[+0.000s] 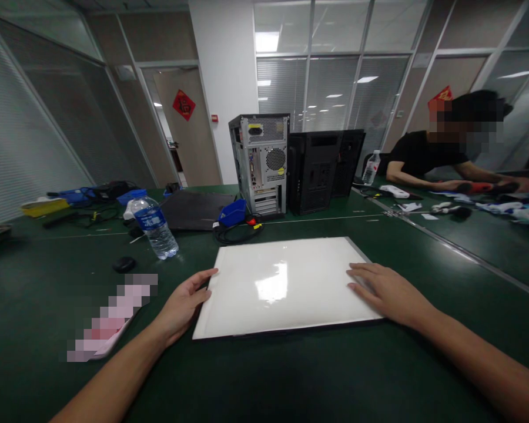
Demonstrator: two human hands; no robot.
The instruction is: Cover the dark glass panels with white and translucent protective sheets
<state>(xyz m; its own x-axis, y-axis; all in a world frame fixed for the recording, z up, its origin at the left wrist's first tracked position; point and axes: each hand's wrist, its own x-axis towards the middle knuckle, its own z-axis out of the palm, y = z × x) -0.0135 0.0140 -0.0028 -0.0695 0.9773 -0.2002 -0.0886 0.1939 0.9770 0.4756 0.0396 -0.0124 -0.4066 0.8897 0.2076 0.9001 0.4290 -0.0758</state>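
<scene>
Head view: glossy, seemingly flat white panel [282, 285] reflecting ceiling light

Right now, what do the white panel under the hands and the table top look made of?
White panel: probably glossy plastic or coated sheet metal; it mirrors the ceiling lights.
Table top: dark green matte mat, perhaps rubber or vinyl; only faint, diffuse reflections.

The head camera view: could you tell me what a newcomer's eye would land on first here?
First, the glossy white panel lying flat on the green table, mid-frame, with the left hand at its left edge and the right hand resting on its right side. Behind it stand two computer towers, a grey one and a black one. A water bottle stands to the left.
</scene>
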